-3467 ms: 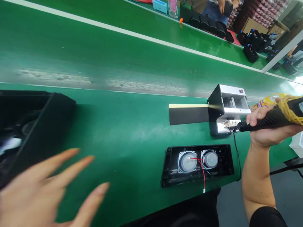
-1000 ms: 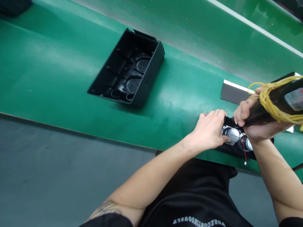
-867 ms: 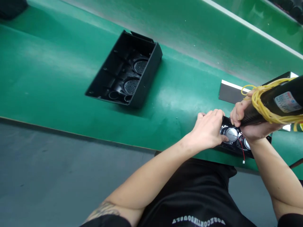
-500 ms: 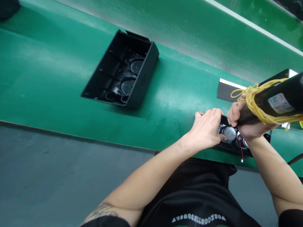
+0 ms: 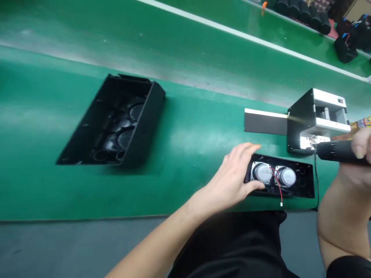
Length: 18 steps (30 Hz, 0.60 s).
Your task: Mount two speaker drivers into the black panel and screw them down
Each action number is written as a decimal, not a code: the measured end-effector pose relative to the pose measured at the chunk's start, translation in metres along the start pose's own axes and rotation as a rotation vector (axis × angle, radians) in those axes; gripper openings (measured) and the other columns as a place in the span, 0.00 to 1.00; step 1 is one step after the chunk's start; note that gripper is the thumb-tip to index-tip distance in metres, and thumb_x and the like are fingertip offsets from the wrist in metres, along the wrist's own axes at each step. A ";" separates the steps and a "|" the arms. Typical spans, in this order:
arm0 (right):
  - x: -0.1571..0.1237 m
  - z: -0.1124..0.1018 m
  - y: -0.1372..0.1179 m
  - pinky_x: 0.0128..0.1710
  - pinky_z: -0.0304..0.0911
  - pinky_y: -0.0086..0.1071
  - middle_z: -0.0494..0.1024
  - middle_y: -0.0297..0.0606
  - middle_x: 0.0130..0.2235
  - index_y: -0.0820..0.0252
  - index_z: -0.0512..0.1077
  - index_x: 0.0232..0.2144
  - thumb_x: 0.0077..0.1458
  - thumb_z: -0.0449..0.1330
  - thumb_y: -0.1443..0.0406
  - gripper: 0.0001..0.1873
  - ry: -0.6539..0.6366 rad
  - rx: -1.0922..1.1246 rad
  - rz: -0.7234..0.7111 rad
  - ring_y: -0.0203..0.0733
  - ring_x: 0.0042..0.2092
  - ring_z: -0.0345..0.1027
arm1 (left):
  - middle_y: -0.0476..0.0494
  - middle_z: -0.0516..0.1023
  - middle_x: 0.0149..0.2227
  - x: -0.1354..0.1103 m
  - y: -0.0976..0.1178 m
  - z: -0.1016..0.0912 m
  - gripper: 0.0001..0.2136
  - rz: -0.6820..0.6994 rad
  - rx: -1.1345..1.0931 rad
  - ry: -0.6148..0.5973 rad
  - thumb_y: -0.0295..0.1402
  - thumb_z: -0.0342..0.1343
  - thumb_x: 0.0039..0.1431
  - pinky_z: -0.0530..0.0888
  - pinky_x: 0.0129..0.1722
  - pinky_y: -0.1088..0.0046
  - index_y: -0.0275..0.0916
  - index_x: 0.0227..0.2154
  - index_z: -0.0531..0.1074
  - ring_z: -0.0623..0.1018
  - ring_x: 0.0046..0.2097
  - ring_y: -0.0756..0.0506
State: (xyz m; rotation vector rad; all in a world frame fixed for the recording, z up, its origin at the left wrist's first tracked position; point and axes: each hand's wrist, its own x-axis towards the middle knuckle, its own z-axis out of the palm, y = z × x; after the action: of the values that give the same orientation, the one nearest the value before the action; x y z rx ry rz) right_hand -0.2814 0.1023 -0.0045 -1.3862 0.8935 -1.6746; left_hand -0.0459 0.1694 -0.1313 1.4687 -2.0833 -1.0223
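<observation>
A black speaker panel (image 5: pixel 301 181) with two round silver drivers and a red wire lies near the front edge of the green bench. My left hand (image 5: pixel 236 177) grips its left end, thumb on the front rim and fingers over the back. My right hand (image 5: pixel 358 154) holds a black electric screwdriver (image 5: pixel 333 151) at the right edge, its tip at the small metal screw feeder box (image 5: pixel 315 119) just behind the panel. An open black speaker housing (image 5: pixel 116 121) lies to the left, inside facing up.
A dark strip (image 5: pixel 265 121) sticks out left from the feeder box. Behind runs a green conveyor belt (image 5: pixel 174 46) with a white line. Several black parts (image 5: pixel 344 48) sit at the far top right. A black cable (image 5: pixel 316 181) hangs over the bench edge.
My right hand has lifted the screwdriver off the panel and moved it right to the feeder box. My left hand stays on the panel's left end. The view has swung up and right.
</observation>
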 end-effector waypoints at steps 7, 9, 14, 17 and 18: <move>0.020 -0.048 0.036 0.14 0.53 0.28 0.61 0.30 0.20 0.58 0.73 0.25 0.61 0.53 0.42 0.29 0.122 -0.108 -0.380 0.32 0.17 0.57 | 0.36 0.51 0.75 -0.011 -0.015 -0.003 0.36 0.379 0.314 0.008 0.47 0.71 0.54 0.65 0.70 0.35 0.50 0.64 0.68 0.55 0.74 0.26; 0.025 -0.052 0.049 0.13 0.51 0.27 0.61 0.30 0.19 0.58 0.70 0.25 0.64 0.47 0.40 0.33 0.184 -0.109 -0.366 0.32 0.16 0.56 | 0.36 0.49 0.76 -0.006 -0.022 0.000 0.32 0.409 0.338 0.030 0.46 0.68 0.57 0.68 0.68 0.37 0.49 0.64 0.69 0.55 0.74 0.26; 0.029 -0.055 0.065 0.13 0.51 0.28 0.60 0.29 0.19 0.58 0.66 0.26 0.61 0.45 0.33 0.36 0.239 -0.136 -0.284 0.32 0.14 0.52 | 0.37 0.58 0.72 0.001 -0.030 0.008 0.20 0.447 0.361 0.105 0.41 0.60 0.64 0.73 0.65 0.43 0.47 0.58 0.73 0.61 0.71 0.30; 0.030 -0.058 0.066 0.13 0.52 0.28 0.61 0.28 0.19 0.58 0.69 0.31 0.61 0.44 0.33 0.36 0.221 -0.109 -0.263 0.32 0.14 0.52 | 0.36 0.60 0.71 0.001 -0.028 0.011 0.18 0.441 0.351 0.137 0.41 0.58 0.65 0.74 0.63 0.43 0.46 0.56 0.73 0.62 0.70 0.31; 0.030 -0.059 0.067 0.13 0.52 0.28 0.60 0.28 0.19 0.58 0.69 0.31 0.61 0.44 0.33 0.36 0.209 -0.098 -0.266 0.32 0.14 0.52 | 0.36 0.60 0.71 0.001 -0.027 0.011 0.18 0.443 0.346 0.149 0.41 0.58 0.65 0.75 0.62 0.43 0.46 0.56 0.73 0.62 0.70 0.32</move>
State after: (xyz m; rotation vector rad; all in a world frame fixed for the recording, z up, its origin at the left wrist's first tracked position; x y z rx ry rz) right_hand -0.3344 0.0479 -0.0594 -1.4652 0.9510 -2.0304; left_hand -0.0364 0.1674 -0.1591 1.0991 -2.4039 -0.3880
